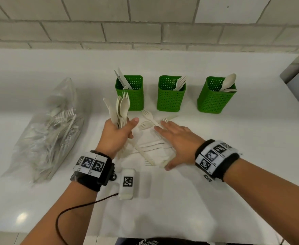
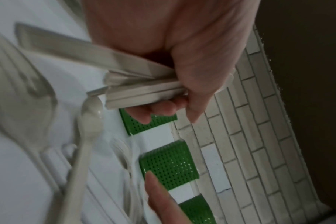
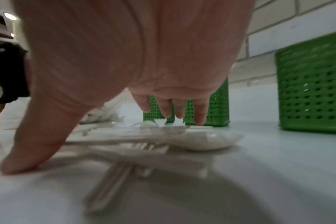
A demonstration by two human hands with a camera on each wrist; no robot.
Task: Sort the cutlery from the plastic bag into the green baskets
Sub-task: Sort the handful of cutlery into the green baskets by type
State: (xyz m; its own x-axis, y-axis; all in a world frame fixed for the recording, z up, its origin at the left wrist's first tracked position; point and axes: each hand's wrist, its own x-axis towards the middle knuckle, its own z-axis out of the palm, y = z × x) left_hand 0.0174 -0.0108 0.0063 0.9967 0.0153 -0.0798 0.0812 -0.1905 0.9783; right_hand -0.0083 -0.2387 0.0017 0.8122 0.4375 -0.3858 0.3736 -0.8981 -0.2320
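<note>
Left hand [image 1: 116, 137] grips a mixed cutlery bundle [image 1: 119, 110] before the left basket [image 1: 130, 92]; head view shows tips, left wrist view handles. Right hand [image 1: 177, 140] lies flat, fingers [image 3: 199, 112] straight, on loose forks [image 1: 150, 121].

Left hand [image 1: 116, 134] grips a mixed cutlery bundle [image 1: 117, 110] upright. Right hand [image 1: 176, 138] lies flat on loose forks [image 1: 149, 121] on the table [image 1: 233, 156]. Three green baskets [image 1: 171, 93] stand behind.
</note>
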